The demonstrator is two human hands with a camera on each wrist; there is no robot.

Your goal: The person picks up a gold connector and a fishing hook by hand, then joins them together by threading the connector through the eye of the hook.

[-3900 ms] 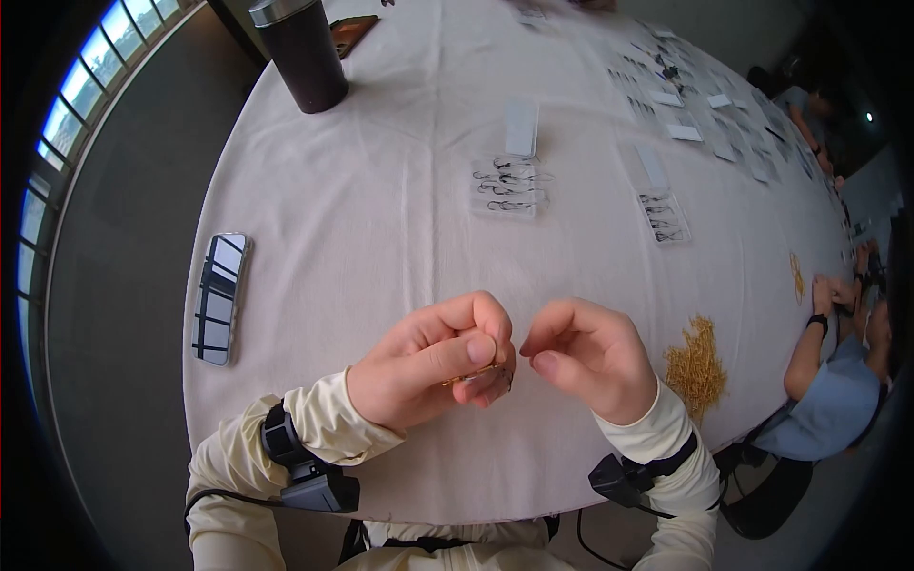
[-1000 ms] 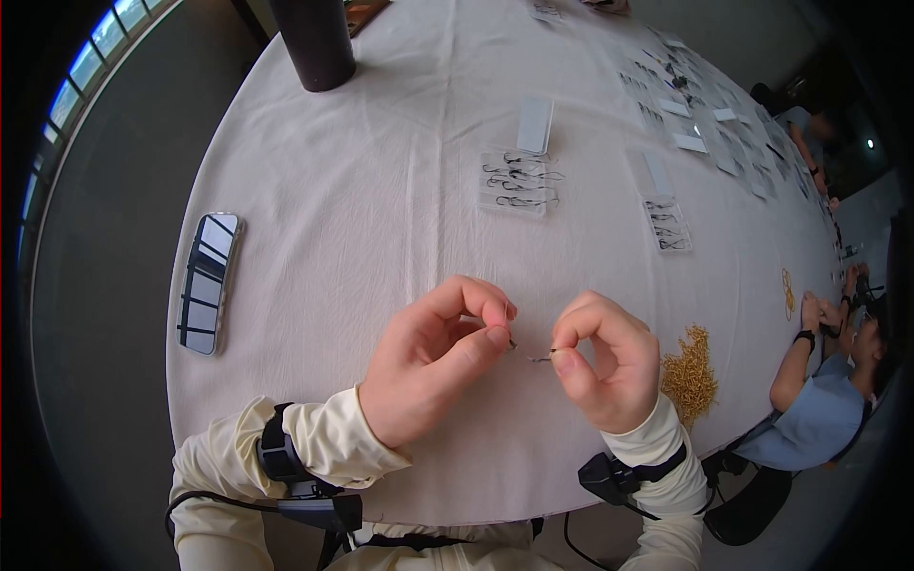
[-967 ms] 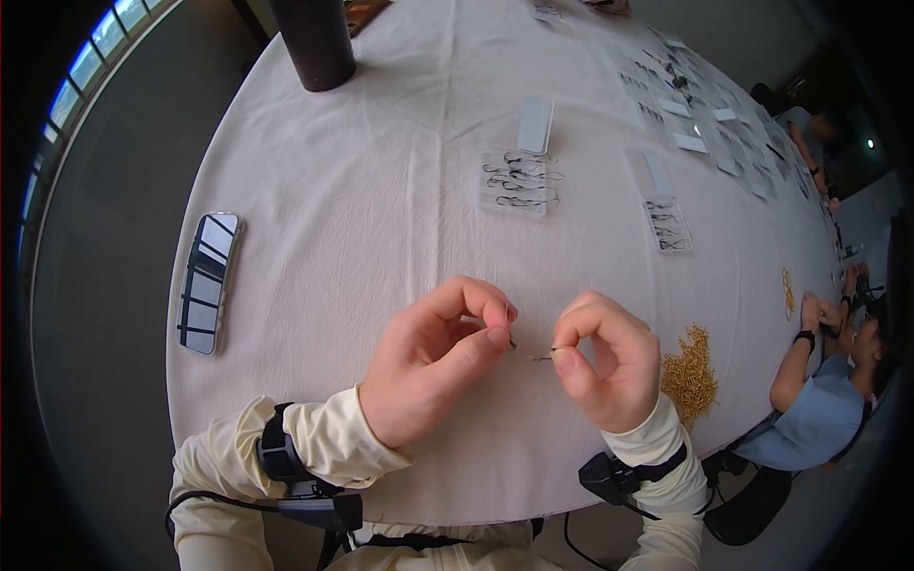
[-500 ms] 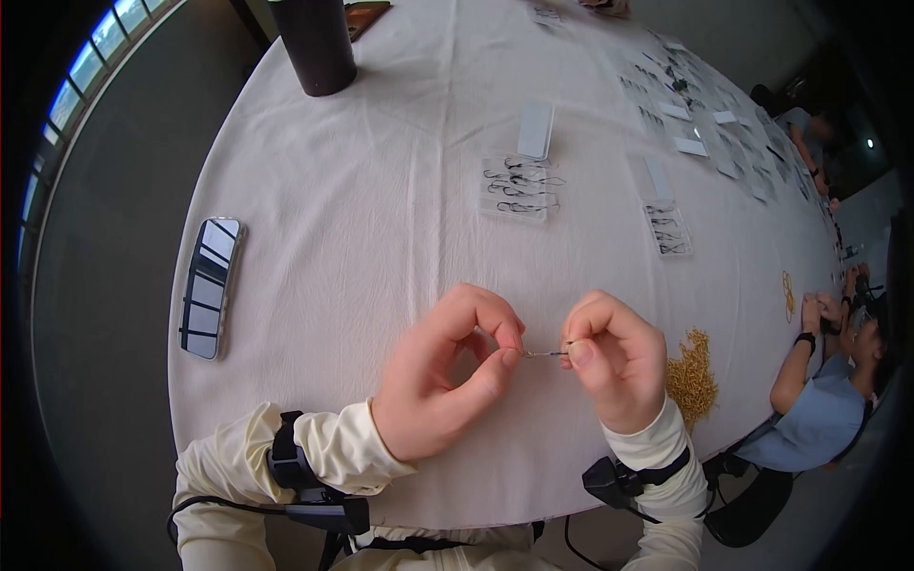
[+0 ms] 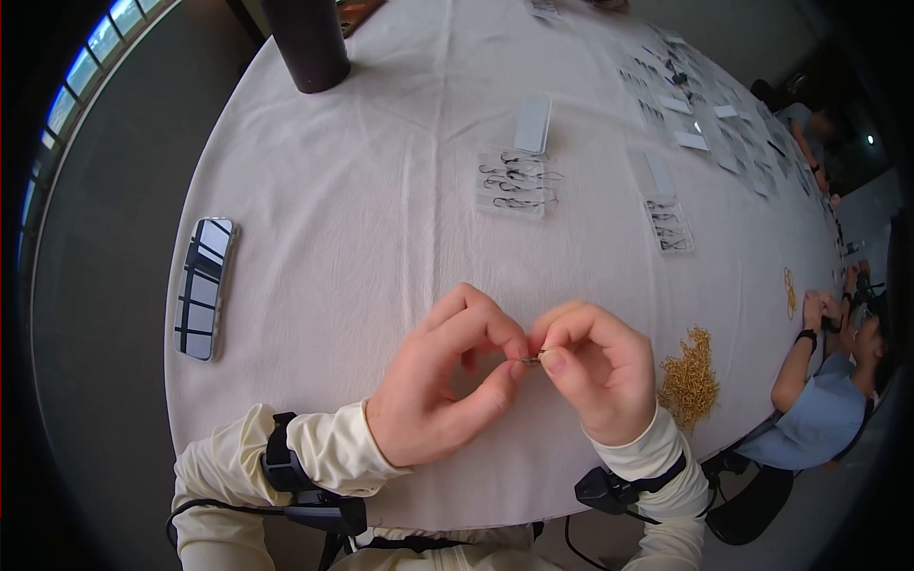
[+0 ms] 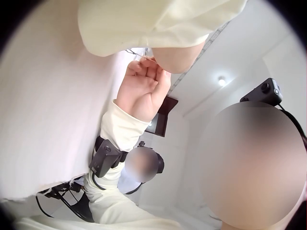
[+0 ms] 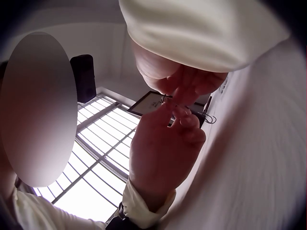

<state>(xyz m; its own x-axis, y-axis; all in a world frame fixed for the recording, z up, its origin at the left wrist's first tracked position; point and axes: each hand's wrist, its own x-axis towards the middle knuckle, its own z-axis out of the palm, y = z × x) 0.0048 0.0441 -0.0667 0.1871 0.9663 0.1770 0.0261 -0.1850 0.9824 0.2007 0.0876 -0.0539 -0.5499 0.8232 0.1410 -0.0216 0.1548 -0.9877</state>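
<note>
In the head view my left hand (image 5: 443, 381) and right hand (image 5: 600, 371) meet over the cloth, fingertips close together. Pinched between them is a small, thin dark metal piece (image 5: 530, 361), mostly hidden by thumbs and fingers. Dark curved wire of a fishing hook (image 7: 209, 119) sticks out by the left hand's fingers in the right wrist view, and the same hook (image 6: 130, 51) shows past the cuff in the left wrist view. Right thumb and forefinger pinch the piece's right end. Nearest the right hand lies a pile of small gold metal pieces (image 5: 690, 381).
An open clear box (image 5: 490, 200) of dark hooks lies ahead, a second box (image 5: 669, 228) right of it. A phone (image 5: 205, 290) lies left; a dark tumbler (image 5: 309, 48) stands behind. More packs (image 5: 724, 143) cover the far right. Another person (image 5: 809, 409) sits at right.
About a second ago the hands were apart, each pinching a small piece. The right hand has since moved left, and the fingertips now meet around the dark metal piece.
</note>
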